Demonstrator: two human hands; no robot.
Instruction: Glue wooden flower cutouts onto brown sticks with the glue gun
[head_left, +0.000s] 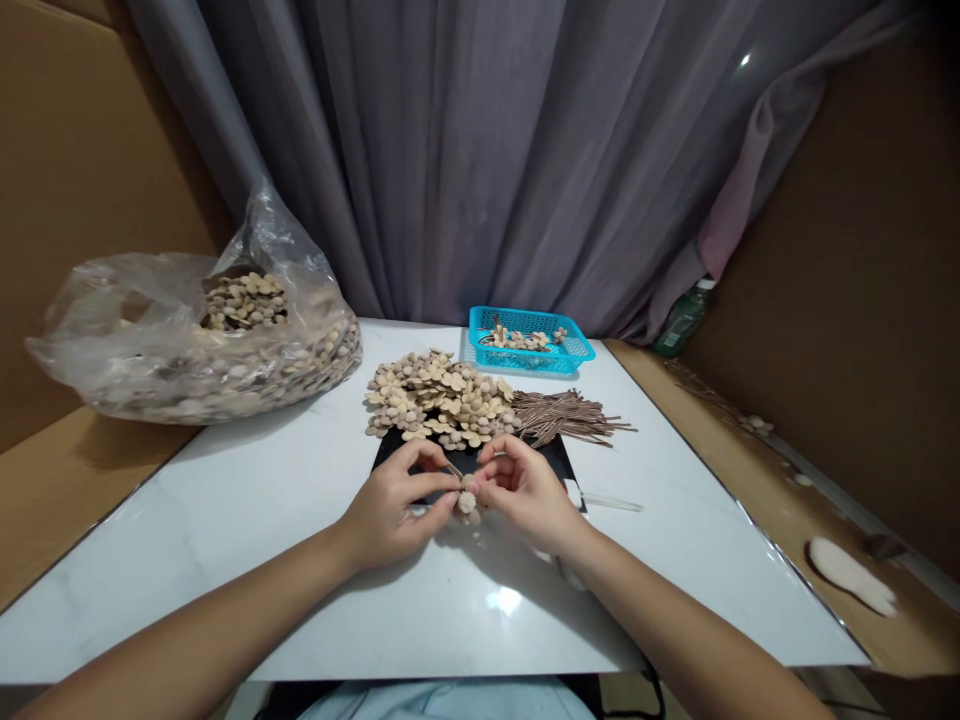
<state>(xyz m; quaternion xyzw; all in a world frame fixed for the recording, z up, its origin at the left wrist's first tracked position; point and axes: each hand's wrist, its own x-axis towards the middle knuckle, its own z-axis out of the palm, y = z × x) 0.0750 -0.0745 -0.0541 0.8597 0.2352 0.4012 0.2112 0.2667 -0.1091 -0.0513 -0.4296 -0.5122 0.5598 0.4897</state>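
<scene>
Both hands meet over the front edge of a black mat. Between them is a small beige flower-shaped piece with rounded, fuzzy-looking petals. My left hand pinches it from the left, and a thin brown stem shows by its fingertips. My right hand has thumb and forefinger closed on the piece's right side. Just beyond the hands lies a heap of similar beige flower pieces. To its right is a bundle of thin brown stems. Exactly how stem and flower meet is hidden by the fingers.
A large clear plastic bag full of flower pieces stands at the left. A blue basket holding some stemmed flowers sits at the back. A clear thin stick lies right of the mat. A green bottle stands at the far right.
</scene>
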